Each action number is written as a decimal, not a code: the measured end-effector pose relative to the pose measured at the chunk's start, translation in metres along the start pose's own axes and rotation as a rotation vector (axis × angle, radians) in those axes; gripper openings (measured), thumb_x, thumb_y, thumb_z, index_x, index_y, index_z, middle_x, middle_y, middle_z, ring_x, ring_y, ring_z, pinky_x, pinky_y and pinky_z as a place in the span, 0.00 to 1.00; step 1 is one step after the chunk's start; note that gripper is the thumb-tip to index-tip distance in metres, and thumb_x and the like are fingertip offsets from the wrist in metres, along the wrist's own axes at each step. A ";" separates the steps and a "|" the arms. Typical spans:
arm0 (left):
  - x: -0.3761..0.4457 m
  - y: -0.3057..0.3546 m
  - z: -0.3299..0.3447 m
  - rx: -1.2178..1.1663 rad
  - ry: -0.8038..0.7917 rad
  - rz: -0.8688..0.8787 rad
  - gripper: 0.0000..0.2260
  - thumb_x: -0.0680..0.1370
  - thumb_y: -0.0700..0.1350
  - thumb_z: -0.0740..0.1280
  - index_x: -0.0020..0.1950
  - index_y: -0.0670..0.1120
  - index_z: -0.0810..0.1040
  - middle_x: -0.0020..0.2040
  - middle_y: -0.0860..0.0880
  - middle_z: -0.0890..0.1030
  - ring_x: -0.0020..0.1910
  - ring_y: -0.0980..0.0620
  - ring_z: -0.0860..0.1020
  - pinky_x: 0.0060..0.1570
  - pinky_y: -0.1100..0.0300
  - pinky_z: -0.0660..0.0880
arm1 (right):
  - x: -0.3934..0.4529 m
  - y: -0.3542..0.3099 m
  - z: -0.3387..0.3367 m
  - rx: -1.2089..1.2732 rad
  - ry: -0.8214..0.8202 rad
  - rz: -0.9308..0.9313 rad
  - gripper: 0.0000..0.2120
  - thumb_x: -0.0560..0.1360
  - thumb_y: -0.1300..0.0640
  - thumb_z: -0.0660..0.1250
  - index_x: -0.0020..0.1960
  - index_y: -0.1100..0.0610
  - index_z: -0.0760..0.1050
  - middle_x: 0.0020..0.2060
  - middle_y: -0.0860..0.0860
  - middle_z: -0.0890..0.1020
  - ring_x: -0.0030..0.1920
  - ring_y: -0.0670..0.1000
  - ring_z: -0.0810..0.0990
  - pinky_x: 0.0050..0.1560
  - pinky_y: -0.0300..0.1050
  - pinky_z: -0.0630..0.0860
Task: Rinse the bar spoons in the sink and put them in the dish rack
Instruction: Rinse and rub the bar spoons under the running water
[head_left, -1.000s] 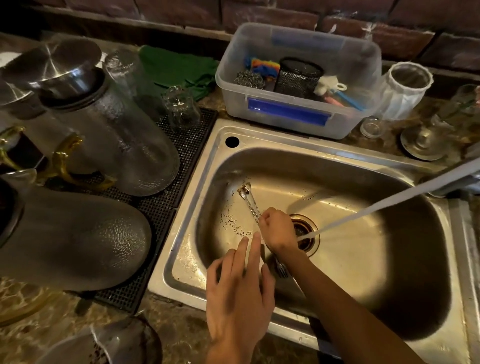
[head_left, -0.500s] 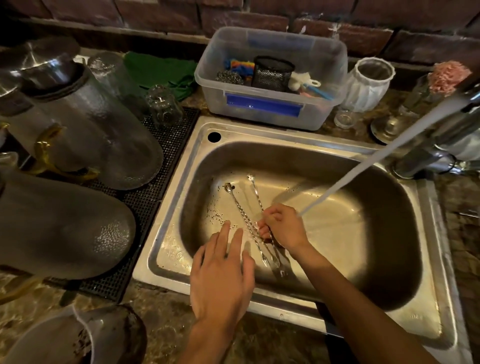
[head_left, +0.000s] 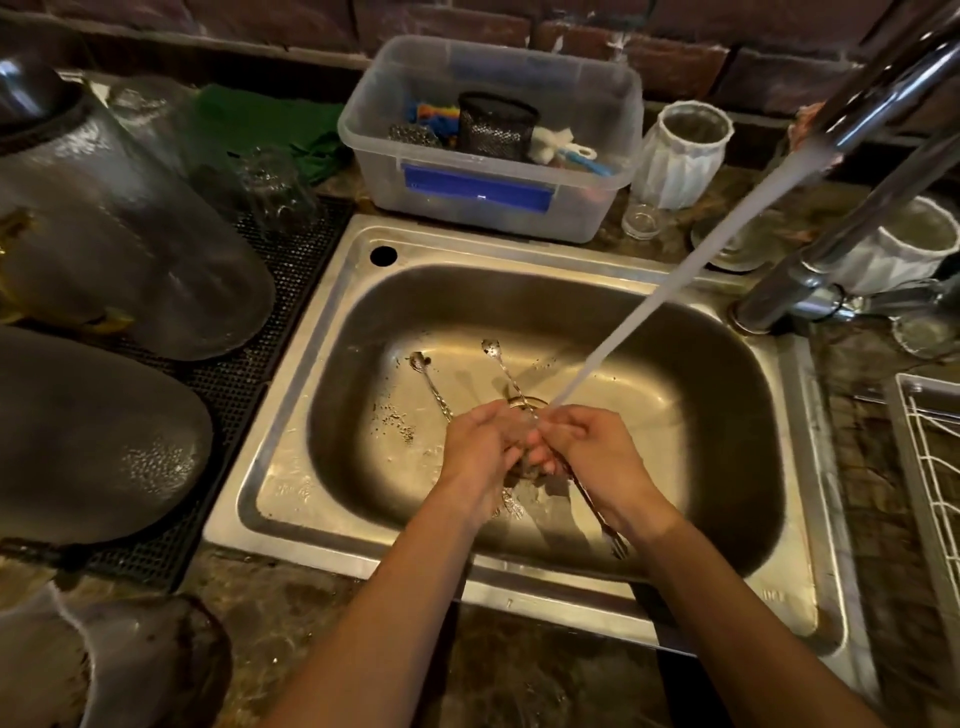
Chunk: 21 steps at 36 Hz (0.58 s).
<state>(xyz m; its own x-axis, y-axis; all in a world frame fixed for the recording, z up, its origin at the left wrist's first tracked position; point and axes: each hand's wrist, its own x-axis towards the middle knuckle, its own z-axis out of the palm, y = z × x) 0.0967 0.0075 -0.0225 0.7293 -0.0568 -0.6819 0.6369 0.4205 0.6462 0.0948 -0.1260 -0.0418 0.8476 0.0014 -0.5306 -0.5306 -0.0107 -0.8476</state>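
Two twisted-stem bar spoons are in the steel sink (head_left: 691, 431). My right hand (head_left: 597, 457) grips one bar spoon (head_left: 492, 349) by its stem; its bowl points to the far left and its forked end (head_left: 618, 546) sticks out below my wrist. My left hand (head_left: 480, 449) closes on the same stem, touching the right hand. The water stream (head_left: 670, 280) lands where the two hands meet. The second bar spoon (head_left: 420, 362) lies on the sink floor and runs under my left hand.
A white wire dish rack (head_left: 930, 467) stands at the right edge, beyond the faucet base (head_left: 769, 306). Large upturned glass jars on a black mat (head_left: 291, 270) fill the left. A clear tub (head_left: 493, 197) of scrubbers sits behind the sink.
My left hand went from the near rim into the basin and joined the right hand on the spoon. Both hands now sit under the stream. The view shifted right, showing the rack.
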 end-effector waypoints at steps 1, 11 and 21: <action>0.001 -0.002 0.001 -0.047 -0.037 -0.012 0.05 0.80 0.33 0.62 0.51 0.39 0.77 0.46 0.34 0.80 0.34 0.46 0.78 0.34 0.55 0.81 | -0.001 0.000 -0.003 0.005 -0.004 0.005 0.07 0.80 0.66 0.65 0.51 0.65 0.81 0.34 0.59 0.84 0.32 0.53 0.78 0.31 0.42 0.75; 0.006 -0.013 0.012 -0.160 -0.052 -0.007 0.10 0.83 0.36 0.59 0.61 0.35 0.76 0.48 0.35 0.78 0.34 0.45 0.73 0.29 0.53 0.74 | -0.009 -0.003 -0.018 -0.010 -0.043 -0.005 0.10 0.79 0.64 0.66 0.45 0.59 0.86 0.37 0.62 0.86 0.29 0.51 0.77 0.28 0.43 0.72; 0.003 -0.015 0.020 -0.193 -0.041 -0.002 0.11 0.81 0.30 0.61 0.62 0.34 0.74 0.50 0.36 0.82 0.40 0.45 0.81 0.34 0.56 0.78 | -0.025 -0.004 -0.025 0.010 -0.056 0.011 0.08 0.79 0.66 0.66 0.46 0.66 0.84 0.36 0.59 0.86 0.29 0.48 0.82 0.29 0.37 0.77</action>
<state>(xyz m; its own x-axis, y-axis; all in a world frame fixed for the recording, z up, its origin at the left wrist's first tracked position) 0.0943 -0.0167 -0.0272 0.7401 -0.0927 -0.6660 0.5814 0.5858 0.5646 0.0762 -0.1509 -0.0248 0.8401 0.0576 -0.5394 -0.5402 -0.0010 -0.8415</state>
